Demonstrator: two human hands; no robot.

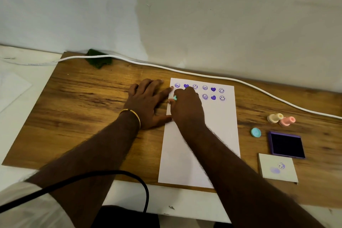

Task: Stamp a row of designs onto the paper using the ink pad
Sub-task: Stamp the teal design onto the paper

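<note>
No brand, label or legible writing anywhere; the only marks are purple stamped designs (205,87) on the paper (212,126): grinning faces, hearts and smileys. The paper lies with its long axis running from the near edge of the wooden board (83,116) toward the far edge, slightly tilted, its near end just overhanging the board's near edge. Top row shows six prints across the far end; second row shows three at the right, the rest hidden under my right hand (187,105). My right hand is curled around a teal stamp (175,97), pressing it down at the left end of the second row, close to the paper's left edge; only a sliver of teal shows between my fingers, so I cannot tell which way the stamp leans. My left hand (146,103) lies flat with fingers spread and straight on the board, fingertips touching the paper's left edge, just beside the stamp; a gold bangle (131,114) sits on the wrist. Toward the board's right edge: a teal cap (256,132), a cream stamp (274,117) and a pink stamp (287,121) lying on their sides and touching, the open purple ink pad (286,145), and its lid (277,169) bearing purple smudges, near the near edge. A white cable (203,75) runs along the far edge.
</note>
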